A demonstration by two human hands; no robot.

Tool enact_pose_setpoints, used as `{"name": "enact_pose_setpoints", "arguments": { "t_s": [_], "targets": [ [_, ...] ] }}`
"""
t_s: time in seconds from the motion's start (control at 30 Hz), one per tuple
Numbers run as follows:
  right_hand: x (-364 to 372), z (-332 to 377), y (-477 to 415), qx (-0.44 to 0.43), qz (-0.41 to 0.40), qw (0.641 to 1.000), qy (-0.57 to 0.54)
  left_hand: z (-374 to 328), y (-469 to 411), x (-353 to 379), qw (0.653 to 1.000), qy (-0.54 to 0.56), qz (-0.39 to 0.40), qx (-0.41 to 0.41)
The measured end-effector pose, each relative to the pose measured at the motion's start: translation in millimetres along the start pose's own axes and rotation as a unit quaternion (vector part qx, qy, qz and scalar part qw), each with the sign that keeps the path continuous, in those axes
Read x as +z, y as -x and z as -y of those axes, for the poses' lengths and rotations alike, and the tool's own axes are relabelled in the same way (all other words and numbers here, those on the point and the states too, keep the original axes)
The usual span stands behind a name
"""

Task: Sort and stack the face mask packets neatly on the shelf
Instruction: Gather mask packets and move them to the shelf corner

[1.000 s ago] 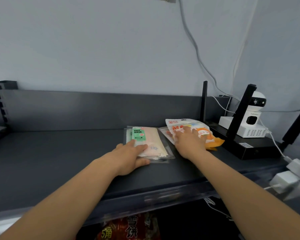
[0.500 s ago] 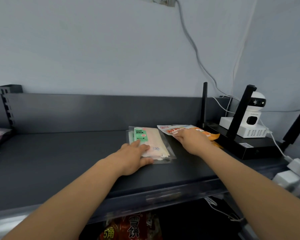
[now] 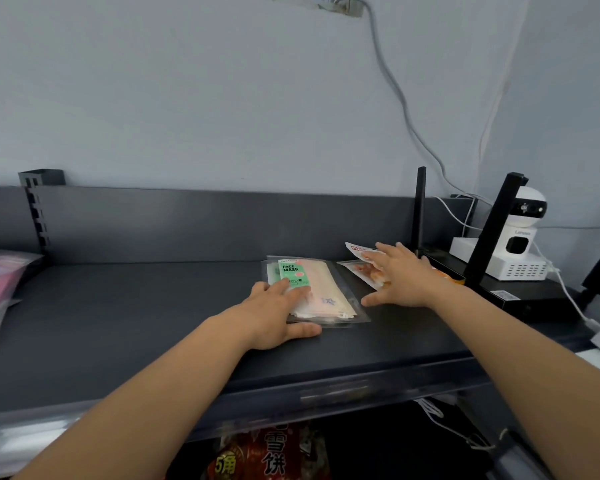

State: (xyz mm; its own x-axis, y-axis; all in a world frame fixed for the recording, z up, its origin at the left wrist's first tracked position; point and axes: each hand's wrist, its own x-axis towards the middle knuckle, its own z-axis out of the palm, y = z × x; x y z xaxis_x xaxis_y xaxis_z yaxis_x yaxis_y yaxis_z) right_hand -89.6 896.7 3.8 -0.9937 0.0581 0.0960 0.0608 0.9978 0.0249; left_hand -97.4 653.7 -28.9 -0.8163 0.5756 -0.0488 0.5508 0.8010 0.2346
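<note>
- Squaring-up step: the left hand (image 3: 274, 313) lies flat, fingers straight, on the green-labelled stack (image 3: 326, 296) on the shelf (image 3: 153, 323). The right hand (image 3: 404, 277), fingers spread, presses the orange packets (image 3: 362, 271) just beside it.
- Next, likely: align the orange ones without fanning them.
- Count: one clear stack (layers unclear), two orange packets.

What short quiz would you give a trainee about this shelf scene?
1. True or false: the left hand rests on the green-label packet.
2. What stands to the right of the packets? A) a white camera B) a kettle C) a plant
3. Fill in: the orange packets lie under the ____ hand.
Key: 1 true; 2 A; 3 right hand.
</note>
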Motion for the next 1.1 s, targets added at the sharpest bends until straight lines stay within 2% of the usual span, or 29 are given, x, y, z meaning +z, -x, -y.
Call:
{"name": "enact_pose_setpoints", "arguments": {
  "t_s": [0.13, 0.3, 0.43, 0.53, 0.63, 0.7, 0.9, 1.1],
  "targets": [
    [-13, 26, 10, -0.122, 0.027, 0.992, -0.02, 2, -3, -1, 1.0, 0.009, 0.003, 0.008],
    [0, 62, 16, -0.175, 0.125, 0.972, -0.095, 11, -9, 2, 0.994, 0.094, -0.027, 0.039],
    [8, 58, 13, -0.152, 0.15, 0.971, -0.106, 6, -8, 4, 0.987, 0.129, -0.064, 0.069],
    [8, 52, 14, -0.12, 0.153, 0.977, -0.092, 5, -9, 4, 0.985, 0.13, -0.108, 0.026],
    [7, 52, 19, -0.132, 0.156, 0.971, -0.121, 8, -9, 4, 0.993, 0.093, -0.052, -0.048],
    [9, 52, 20, -0.127, 0.157, 0.968, -0.148, 8, -7, 2, 0.993, 0.109, -0.024, -0.047],
    [10, 55, 16, -0.123, 0.14, 0.968, -0.17, 7, -7, -2, 0.989, 0.147, -0.014, -0.008],
    [7, 50, 24, -0.135, 0.135, 0.967, -0.171, 15, -8, -5, 0.988, 0.137, -0.033, -0.068]
  ]
}}
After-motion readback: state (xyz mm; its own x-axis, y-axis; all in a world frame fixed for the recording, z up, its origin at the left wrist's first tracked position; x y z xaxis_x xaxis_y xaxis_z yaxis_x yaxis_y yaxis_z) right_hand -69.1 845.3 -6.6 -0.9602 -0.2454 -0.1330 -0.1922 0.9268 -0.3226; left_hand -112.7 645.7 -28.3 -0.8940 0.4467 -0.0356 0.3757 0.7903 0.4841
